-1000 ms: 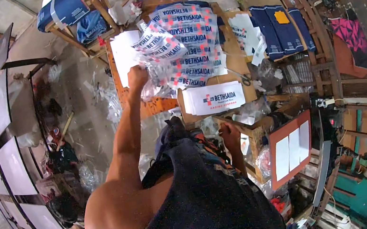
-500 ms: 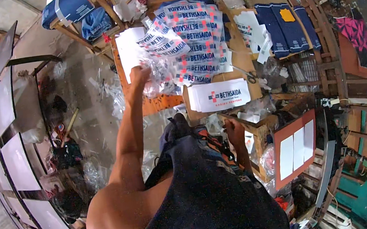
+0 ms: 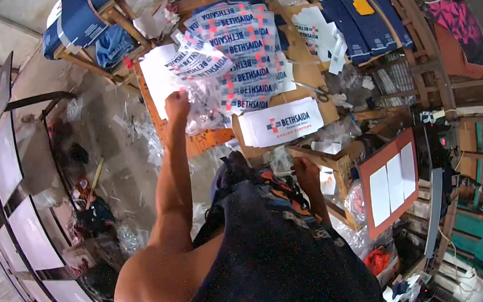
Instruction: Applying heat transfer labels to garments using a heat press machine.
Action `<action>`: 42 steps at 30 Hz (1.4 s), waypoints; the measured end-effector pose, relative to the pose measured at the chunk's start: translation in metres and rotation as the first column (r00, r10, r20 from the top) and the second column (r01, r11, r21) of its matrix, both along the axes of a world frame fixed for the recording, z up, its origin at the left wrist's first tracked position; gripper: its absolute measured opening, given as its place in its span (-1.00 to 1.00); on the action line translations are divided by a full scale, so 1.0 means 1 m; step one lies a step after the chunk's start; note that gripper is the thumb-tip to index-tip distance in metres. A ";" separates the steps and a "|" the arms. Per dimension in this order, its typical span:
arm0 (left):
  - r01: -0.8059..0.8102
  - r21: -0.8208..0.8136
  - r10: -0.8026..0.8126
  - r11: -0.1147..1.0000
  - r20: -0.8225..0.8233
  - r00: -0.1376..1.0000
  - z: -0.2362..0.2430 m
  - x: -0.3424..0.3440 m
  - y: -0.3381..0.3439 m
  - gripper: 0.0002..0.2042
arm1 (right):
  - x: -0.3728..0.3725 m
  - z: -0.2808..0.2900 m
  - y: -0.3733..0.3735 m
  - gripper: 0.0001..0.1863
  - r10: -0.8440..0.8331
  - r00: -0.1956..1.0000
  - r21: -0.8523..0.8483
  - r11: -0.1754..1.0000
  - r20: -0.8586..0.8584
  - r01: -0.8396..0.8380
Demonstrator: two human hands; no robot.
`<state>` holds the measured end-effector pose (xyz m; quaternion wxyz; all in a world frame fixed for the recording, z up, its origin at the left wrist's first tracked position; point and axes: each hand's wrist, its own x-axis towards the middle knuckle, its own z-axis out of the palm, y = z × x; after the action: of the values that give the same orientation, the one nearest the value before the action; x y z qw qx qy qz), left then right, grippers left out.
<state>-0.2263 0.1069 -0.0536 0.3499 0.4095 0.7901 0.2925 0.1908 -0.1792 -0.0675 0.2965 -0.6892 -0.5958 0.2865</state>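
My left hand (image 3: 177, 105) is closed at the lower edge of a white sheet stack (image 3: 159, 75), beside crumpled clear plastic (image 3: 202, 103); what its fingers hold, if anything, is hidden. Right of it, overlapping printed plastic packs (image 3: 245, 52) with blue and red print cover the worktable (image 3: 327, 111). One loose printed piece (image 3: 205, 63) lies tilted over the white sheets. A neat stack of printed white sheets (image 3: 281, 124) rests at the near edge. My right hand (image 3: 306, 173) hangs low by a wooden frame, fingers curled in, with nothing visible in them.
Scissors (image 3: 314, 92) lie on the table's right side. Folded dark blue packs (image 3: 357, 25) are beyond, an orange piece (image 3: 363, 6) on top. A rack of white panels (image 3: 4, 150) stands left. A red-brown board (image 3: 391, 190) with white strips leans at right.
The view has shifted slightly, so the table appears further left. My left hand stays by the white sheets and plastic. My right hand still hangs low by the wooden frame.
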 end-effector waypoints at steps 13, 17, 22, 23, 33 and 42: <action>-0.352 -0.086 0.226 0.932 0.897 0.379 0.049 -0.053 -0.032 -0.74 | -0.009 0.021 0.012 -0.64 -0.022 0.988 -0.172 0.985 -0.153 -0.004; -0.445 0.103 0.148 0.890 0.856 0.495 0.108 -0.042 -0.042 -0.84 | -0.011 0.048 0.026 -0.70 -0.032 0.990 -0.136 0.991 -0.136 0.014; -0.235 0.179 0.038 0.955 0.715 0.698 0.186 0.031 -0.048 -0.81 | -0.012 0.056 0.039 -0.60 -0.246 0.811 -0.268 0.957 -0.531 0.115; -0.174 0.168 -0.013 0.970 0.754 0.657 0.193 0.057 -0.050 -0.81 | -0.016 0.071 0.048 -0.57 -0.242 0.731 -0.295 0.954 -0.638 0.058; 0.292 0.211 -0.252 0.933 0.961 0.110 0.186 0.293 -0.110 -0.88 | 0.010 0.178 0.051 -0.37 -0.138 0.666 0.053 0.965 -0.733 0.258; 0.694 0.118 -0.138 0.710 0.990 -0.027 0.157 0.388 -0.168 -0.90 | 0.109 0.197 -0.071 -0.78 -0.378 0.537 -0.009 0.824 -0.754 0.567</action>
<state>0.1621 -0.0609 0.1029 0.9212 0.2557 0.2334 0.1775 0.2996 -0.2500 0.1298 0.6539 -0.6117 -0.2465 0.3708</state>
